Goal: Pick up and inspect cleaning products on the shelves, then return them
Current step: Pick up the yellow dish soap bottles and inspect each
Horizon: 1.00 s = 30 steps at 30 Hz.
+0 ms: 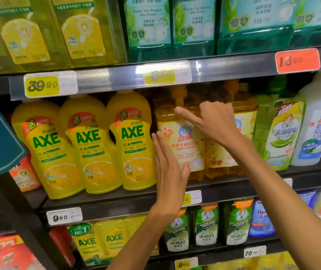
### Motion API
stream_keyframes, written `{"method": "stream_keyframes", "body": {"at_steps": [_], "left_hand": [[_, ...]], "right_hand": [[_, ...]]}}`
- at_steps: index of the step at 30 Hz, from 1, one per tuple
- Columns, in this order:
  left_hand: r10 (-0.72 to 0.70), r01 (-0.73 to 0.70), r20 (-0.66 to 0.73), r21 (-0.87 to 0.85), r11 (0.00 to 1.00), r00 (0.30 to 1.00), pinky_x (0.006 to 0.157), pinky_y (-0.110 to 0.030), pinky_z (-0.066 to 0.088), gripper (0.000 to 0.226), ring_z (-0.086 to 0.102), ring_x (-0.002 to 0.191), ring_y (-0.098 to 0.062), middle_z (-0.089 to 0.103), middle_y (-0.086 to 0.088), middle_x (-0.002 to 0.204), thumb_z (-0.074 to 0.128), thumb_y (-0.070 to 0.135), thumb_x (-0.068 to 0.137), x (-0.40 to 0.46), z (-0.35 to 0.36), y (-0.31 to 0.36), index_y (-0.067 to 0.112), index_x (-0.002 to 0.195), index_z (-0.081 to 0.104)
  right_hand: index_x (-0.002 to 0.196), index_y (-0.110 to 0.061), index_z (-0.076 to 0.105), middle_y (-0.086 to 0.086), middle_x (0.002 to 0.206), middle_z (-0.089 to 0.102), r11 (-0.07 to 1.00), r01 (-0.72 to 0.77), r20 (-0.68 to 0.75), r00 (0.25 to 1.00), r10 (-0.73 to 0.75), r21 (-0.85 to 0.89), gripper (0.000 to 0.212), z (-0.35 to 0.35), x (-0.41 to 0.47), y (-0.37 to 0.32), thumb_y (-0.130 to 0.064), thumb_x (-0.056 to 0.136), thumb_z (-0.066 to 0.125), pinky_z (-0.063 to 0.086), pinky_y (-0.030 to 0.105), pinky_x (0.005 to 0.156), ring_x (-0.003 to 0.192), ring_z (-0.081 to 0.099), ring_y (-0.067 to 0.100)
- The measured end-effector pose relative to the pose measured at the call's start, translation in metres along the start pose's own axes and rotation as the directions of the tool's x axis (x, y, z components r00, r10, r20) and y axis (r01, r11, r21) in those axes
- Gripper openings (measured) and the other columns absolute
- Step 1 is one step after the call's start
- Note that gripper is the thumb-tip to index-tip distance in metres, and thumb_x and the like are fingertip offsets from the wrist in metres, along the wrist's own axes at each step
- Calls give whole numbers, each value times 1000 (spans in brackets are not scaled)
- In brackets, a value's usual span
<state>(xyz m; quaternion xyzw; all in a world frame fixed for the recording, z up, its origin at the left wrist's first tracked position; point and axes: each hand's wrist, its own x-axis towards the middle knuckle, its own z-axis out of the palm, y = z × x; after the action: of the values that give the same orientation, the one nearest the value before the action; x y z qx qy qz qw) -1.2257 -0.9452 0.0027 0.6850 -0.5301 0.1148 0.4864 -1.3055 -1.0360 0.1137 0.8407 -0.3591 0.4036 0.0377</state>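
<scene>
— What did the bottle look like?

— The amber pump bottle was see-through, filled with golden-orange liquid, with an orange pump head up under the shelf edge. Its pale yellow label carried a small blue cat face, red Chinese characters and some smaller orange print.

— And where was it?

— It stood upright on the middle shelf, just beside the rightmost of three yellow AXE bottles on one side and a second amber bottle on the other.

— What were the hands doing?

— The left hand lay flat against the bottle's left side and front, fingers straight and held together, thumb low on the label. The right hand was at the bottle's upper right shoulder, index finger stretched out across the top of the label, the other fingers bent back toward the neck. I could not tell whether those bent fingers really gripped anything.

— Anything farther right?

— A green-labelled bottle and a white bottle.
</scene>
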Motion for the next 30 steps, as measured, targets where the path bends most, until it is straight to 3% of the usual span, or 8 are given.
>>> {"method": "stream_keyframes", "body": {"at_steps": [2,9,12,16,20,24,26,30], "left_hand": [[-36,35,-23,-33,999,999,120,-32,7,104,-10,145,-11,-14,-2,158,63,15,88,-1,8,3,28,137,-28],[-111,82,-209,-144,986,972,115,-37,26,91,14,143,-10,13,1,156,61,13,89,-9,12,11,45,137,-9],[-146,94,-251,-208,974,957,112,-28,26,80,18,138,-1,18,11,151,58,27,90,-13,11,12,46,138,-2],[-209,136,-224,-302,944,952,112,-25,21,69,11,133,16,11,38,137,46,52,84,-16,9,9,53,134,0],[-266,223,-148,-255,941,952,113,-36,23,82,18,137,-10,25,22,140,45,66,74,-17,5,2,41,145,12],[-254,219,-114,-251,943,961,98,-32,41,87,39,121,-18,37,20,111,52,73,71,-21,-6,-4,26,141,32],[-247,217,-83,-266,939,966,98,-30,41,85,38,123,-18,38,11,115,50,74,70,-23,-9,-2,31,141,31],[-251,239,1,-305,922,968,103,-39,42,82,39,123,-9,40,7,126,49,68,74,-29,-19,-1,28,143,28]], "right_hand": [[51,-20,23,-7,46,28,1000,30,22,999,-30,2,64,0,0,3,-82,67,26,13,31,56,44,27,9],[62,-17,32,-5,63,37,984,-31,126,992,8,178,70,-13,2,14,-84,43,42,26,32,65,58,32,9],[94,-6,55,-2,84,46,970,14,138,989,-48,242,93,-15,-4,19,-82,41,46,30,31,78,80,40,14],[127,-12,50,-3,110,42,868,42,50,996,-77,495,96,-8,-22,18,-67,50,65,35,14,81,102,40,11],[136,-15,38,5,132,46,631,234,-149,971,-186,740,93,3,-38,22,-36,60,88,37,18,104,123,47,11],[136,-21,34,-3,134,45,514,201,-134,977,-166,834,92,4,-49,32,-38,60,81,38,11,98,123,46,-2],[130,-21,39,-7,129,47,495,184,-138,982,-128,849,83,2,-53,31,-39,60,80,37,7,94,116,47,-9],[122,-16,47,-3,122,52,526,197,-183,980,-79,827,79,-1,-64,15,-31,56,88,40,11,91,112,52,1]]}}
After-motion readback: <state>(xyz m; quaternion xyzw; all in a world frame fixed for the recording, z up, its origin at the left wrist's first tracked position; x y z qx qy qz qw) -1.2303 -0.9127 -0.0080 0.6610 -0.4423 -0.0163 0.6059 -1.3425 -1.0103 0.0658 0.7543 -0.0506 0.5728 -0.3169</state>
